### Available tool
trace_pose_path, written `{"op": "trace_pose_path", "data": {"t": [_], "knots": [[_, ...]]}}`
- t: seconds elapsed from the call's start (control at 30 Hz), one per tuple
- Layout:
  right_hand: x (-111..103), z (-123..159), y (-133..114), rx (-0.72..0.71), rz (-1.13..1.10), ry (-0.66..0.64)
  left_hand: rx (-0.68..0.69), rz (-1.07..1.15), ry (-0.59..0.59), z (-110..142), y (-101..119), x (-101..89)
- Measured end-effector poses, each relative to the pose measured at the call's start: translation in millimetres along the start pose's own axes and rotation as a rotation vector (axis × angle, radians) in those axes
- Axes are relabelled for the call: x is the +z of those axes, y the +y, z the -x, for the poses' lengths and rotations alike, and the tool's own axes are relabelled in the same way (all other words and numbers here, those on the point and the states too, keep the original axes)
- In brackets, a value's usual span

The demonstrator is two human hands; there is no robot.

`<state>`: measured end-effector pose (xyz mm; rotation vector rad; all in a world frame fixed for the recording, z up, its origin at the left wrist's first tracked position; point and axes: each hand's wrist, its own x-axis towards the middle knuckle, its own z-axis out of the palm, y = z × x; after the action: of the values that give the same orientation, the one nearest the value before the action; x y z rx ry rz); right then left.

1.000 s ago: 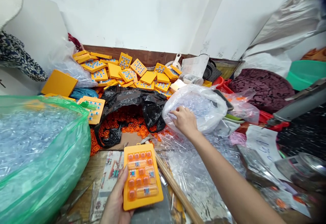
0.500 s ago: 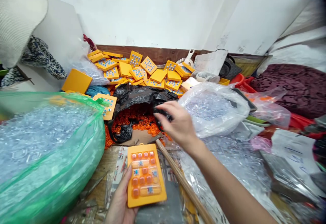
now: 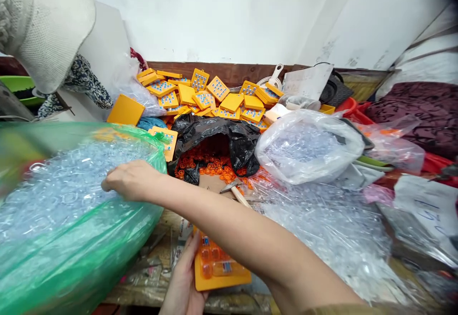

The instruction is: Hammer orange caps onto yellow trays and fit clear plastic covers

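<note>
Low in the middle, my left hand [image 3: 184, 277] grips the left side of a yellow plastic tray [image 3: 223, 284] fitted with clear orange-looking pieces and blue-marked ones. My right forearm crosses over the tray and hides its upper part. At the left, my right hand [image 3: 127, 179] reaches over the rim of a green plastic bag [image 3: 132, 231], its fingers curled down at the small clear plastic pieces [image 3: 82, 176] inside. Whatever its fingertips hold is hidden. Behind my forearm, a black plastic bag [image 3: 211, 126] lies open with orange rings [image 3: 214, 167] in it.
Several yellow trays [image 3: 232, 102] are piled against the wall. A hammer [image 3: 232, 187] lies in front of the black bag. A white bag [image 3: 348, 155] of clear pieces sits to the right, with clear plastic [image 3: 339, 229] spread before it. A white hat [image 3: 60, 24] hangs upper left.
My right hand has swung left, from beside the black bag to the clear pieces in the green bag. My left hand still holds the tray. The view has shifted slightly left.
</note>
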<state>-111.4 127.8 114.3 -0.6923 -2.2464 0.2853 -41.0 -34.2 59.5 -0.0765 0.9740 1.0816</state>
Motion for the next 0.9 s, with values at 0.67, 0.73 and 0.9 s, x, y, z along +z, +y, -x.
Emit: {"op": "trace_pose_path", "data": {"t": [0.67, 0.73, 0.9], "knots": [[-155, 238, 12, 0.327, -0.158, 0.367, -0.041, -0.034, -0.091, -20, -19, 13.6], [-147, 258, 4, 0.357, -0.103, 0.404, -0.051, -0.025, -0.132, -23, -25, 16.6], [-133, 262, -7, 0.262, 0.034, 0.427, -0.053, -0.030, -0.133, -24, -34, 16.8]]}}
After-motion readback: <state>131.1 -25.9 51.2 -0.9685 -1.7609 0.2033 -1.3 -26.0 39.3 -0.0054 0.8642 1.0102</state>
